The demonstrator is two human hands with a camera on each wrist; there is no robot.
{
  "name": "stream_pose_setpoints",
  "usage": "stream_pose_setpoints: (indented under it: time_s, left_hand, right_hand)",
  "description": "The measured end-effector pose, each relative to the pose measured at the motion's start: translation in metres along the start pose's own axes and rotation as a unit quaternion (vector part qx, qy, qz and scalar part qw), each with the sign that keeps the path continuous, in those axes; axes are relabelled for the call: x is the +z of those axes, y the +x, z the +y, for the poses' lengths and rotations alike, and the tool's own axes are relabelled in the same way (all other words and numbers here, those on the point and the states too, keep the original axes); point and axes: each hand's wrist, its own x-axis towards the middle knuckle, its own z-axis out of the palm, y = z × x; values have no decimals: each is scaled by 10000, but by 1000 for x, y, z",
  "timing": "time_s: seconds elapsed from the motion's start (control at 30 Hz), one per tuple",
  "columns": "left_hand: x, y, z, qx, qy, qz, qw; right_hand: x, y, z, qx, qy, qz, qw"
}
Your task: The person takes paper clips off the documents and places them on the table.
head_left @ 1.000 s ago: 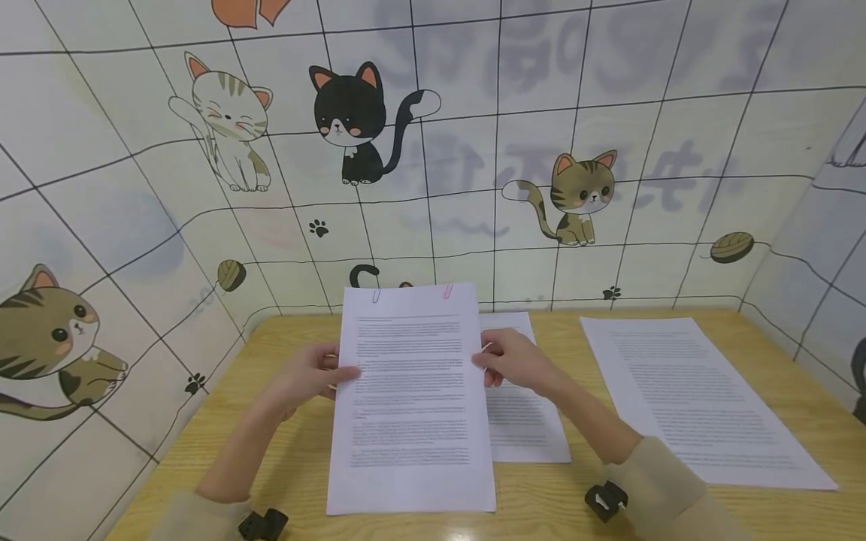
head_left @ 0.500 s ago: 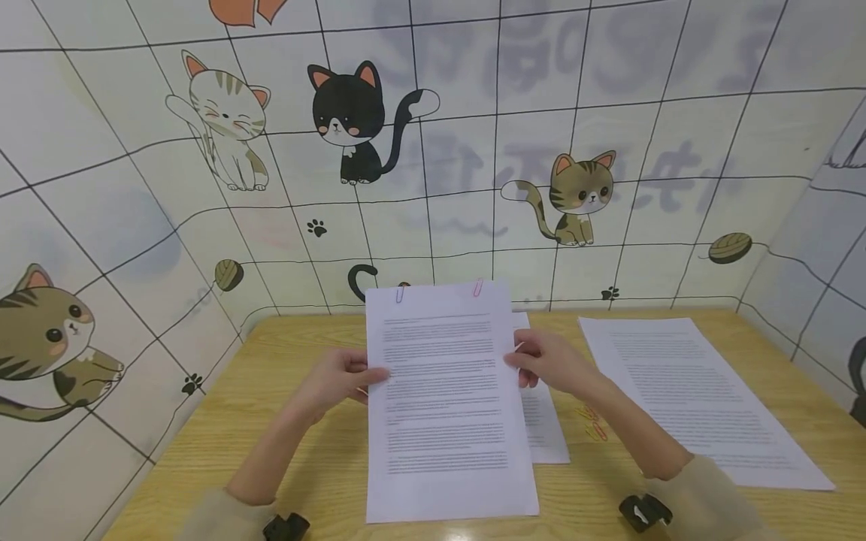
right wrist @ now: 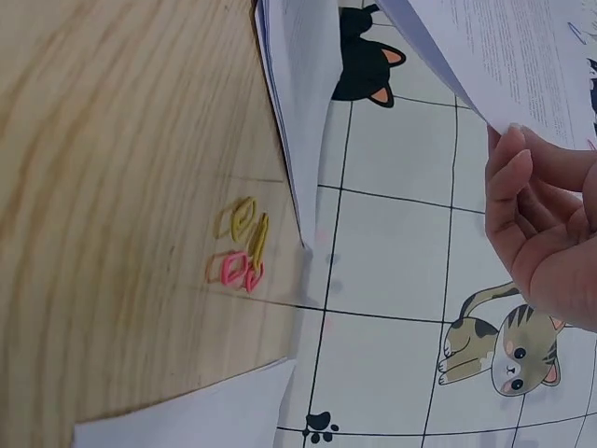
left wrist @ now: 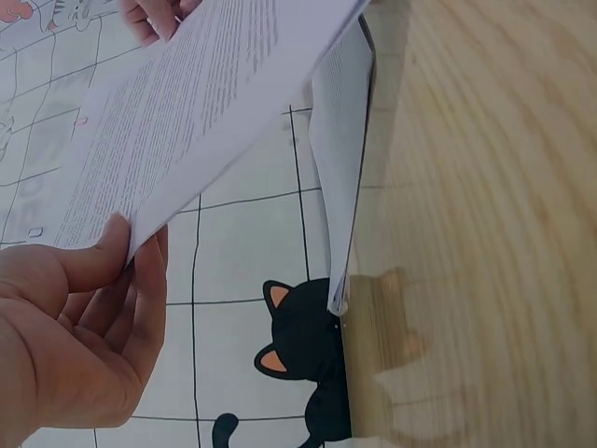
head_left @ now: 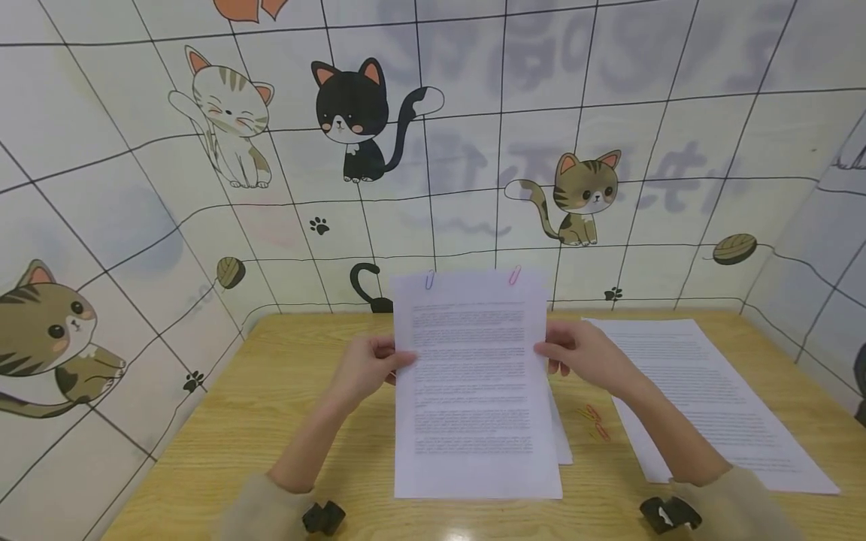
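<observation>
A printed paper document point(head_left: 471, 391) is held up over the table, facing me. Two paper clips sit along its top edge, a blue paper clip point(head_left: 429, 280) on the left and a pink paper clip point(head_left: 516, 276) on the right. My left hand point(head_left: 368, 367) pinches the left edge, its thumb on the front and fingers behind. On the opposite edge my right hand point(head_left: 580, 353) pinches the paper likewise. Behind the held document lies another paper stack point(head_left: 563, 439), mostly hidden in the head view. The left wrist view shows that stack point(left wrist: 340, 121) on the tabletop.
Loose yellow and pink paper clips point(head_left: 595, 422) lie on the wooden table point(head_left: 271, 376), right of the hidden stack. Farther right is another printed stack point(head_left: 710, 406). A wall point(head_left: 460, 225) printed with cartoon cats rises behind the table.
Both hands have carried the clipped document to the right, and lately slightly up. It now covers most of the stack behind it, and the loose paper clips have come into view.
</observation>
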Motion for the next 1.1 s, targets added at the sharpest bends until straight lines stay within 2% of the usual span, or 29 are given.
stream_pose_setpoints:
  time_s: [0.13,0.3,0.47,0.67,0.9,1.1]
  left_hand:
    - [9,2,5,115,71,238,9996]
    - [16,4,7,259,40,342,9991]
    - [18,5,6,357,89,483,9982]
    - [18,4,7,450,140,607,9970]
    - [20,2,5,802,192,649,9945]
    - [21,0,5,1080,561,688,9902]
  right_hand:
    - [-8,-3,1,-8,-6,219,9998]
    - [-16,-5,2,18,-138,459,9988]
    - [-20,-7,0,59,-292,618,9976]
    - [-23,-6,-6,33,-193,871,9960]
    - [-27,-6,-12,-291,61,1143,9930]
    - [-25,-8,-16,-726,181,1660,9833]
